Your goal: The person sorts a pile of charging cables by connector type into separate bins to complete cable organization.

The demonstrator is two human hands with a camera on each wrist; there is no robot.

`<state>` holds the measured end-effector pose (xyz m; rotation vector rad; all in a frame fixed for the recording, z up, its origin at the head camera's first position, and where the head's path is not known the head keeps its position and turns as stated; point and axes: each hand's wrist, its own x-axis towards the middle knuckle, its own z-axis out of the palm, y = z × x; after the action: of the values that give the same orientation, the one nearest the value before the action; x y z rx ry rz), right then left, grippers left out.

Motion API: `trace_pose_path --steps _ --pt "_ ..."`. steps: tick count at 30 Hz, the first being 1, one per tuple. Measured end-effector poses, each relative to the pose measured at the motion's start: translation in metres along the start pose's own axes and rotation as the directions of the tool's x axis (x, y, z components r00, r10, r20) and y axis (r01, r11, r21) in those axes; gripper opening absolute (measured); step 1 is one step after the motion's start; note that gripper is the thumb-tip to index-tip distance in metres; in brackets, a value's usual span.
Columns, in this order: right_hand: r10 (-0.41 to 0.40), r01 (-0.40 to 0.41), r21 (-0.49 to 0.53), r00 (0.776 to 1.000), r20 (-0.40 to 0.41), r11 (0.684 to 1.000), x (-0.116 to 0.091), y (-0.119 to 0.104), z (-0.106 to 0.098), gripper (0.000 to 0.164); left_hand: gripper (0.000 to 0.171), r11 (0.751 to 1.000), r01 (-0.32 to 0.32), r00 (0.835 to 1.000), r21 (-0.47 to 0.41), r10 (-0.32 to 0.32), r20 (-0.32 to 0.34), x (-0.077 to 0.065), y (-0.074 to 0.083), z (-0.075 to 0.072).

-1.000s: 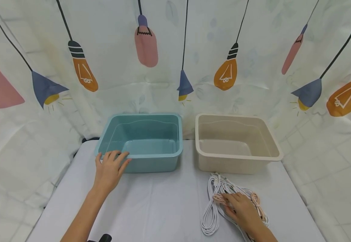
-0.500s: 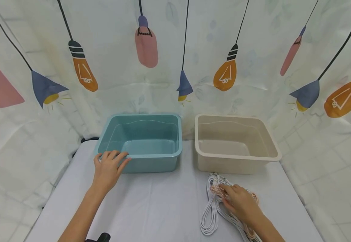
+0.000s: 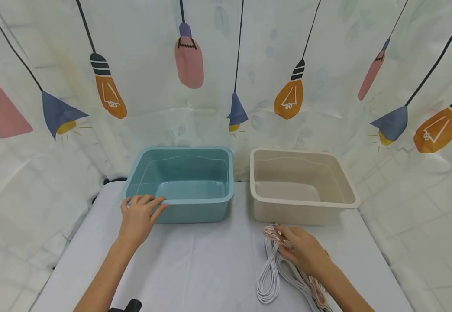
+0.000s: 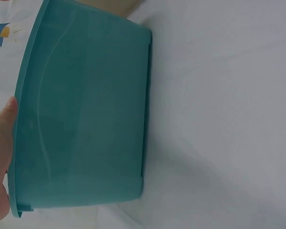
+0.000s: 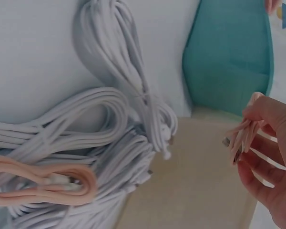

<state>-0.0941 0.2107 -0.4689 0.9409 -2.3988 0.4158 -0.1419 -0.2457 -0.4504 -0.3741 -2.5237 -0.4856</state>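
My right hand (image 3: 301, 249) pinches a coiled pink charging cable (image 3: 271, 234) just in front of the beige bin (image 3: 288, 212). In the right wrist view, the thumb and fingers hold this coil (image 5: 243, 138) apart from the heap, with its plug ends showing. Below lie several coiled white cables (image 3: 269, 277), and a second pink cable (image 5: 43, 183) rests on top of them. My left hand (image 3: 138, 221) rests on the near left rim of the blue-green bin (image 3: 195, 212), fingers spread and relaxed over the edge. Part of the heap is hidden under my right forearm.
Both bins stand side by side at the back of the white-covered table (image 3: 202, 268), a narrow gap between them. Behind them hangs a curtain (image 3: 210, 125) printed with lamps and bulbs. A small black object (image 3: 132, 305) shows at the bottom edge near my left forearm.
My right hand has lifted the pink cable off the heap and moved it up and left toward the beige bin. The left hand stays at the blue-green rim.
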Motion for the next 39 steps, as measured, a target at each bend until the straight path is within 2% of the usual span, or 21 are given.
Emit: trace_pose_path --steps 9,18,28,39 --pt "-0.005 0.006 0.062 1.0 -0.012 0.998 0.028 0.0 -0.008 0.048 0.028 1.0 0.017 1.0 0.011 -0.017 0.009 0.001 0.004 -0.002" --pt "-0.027 0.024 0.124 0.999 0.027 0.992 0.054 0.003 -0.016 0.047 0.028 1.0 0.01 1.0 0.014 -0.01 0.002 0.002 0.007 -0.002" --pt "0.084 -0.104 0.113 0.982 0.169 0.988 0.083 0.003 -0.021 0.041 0.028 1.0 0.002 1.0 0.003 -0.002 -0.009 0.001 0.005 0.0" --pt "0.06 -0.09 0.163 0.981 0.184 0.983 0.116 0.005 -0.022 0.041 0.03 1.0 -0.029 0.998 0.012 0.029 -0.052 0.0 0.005 0.002"
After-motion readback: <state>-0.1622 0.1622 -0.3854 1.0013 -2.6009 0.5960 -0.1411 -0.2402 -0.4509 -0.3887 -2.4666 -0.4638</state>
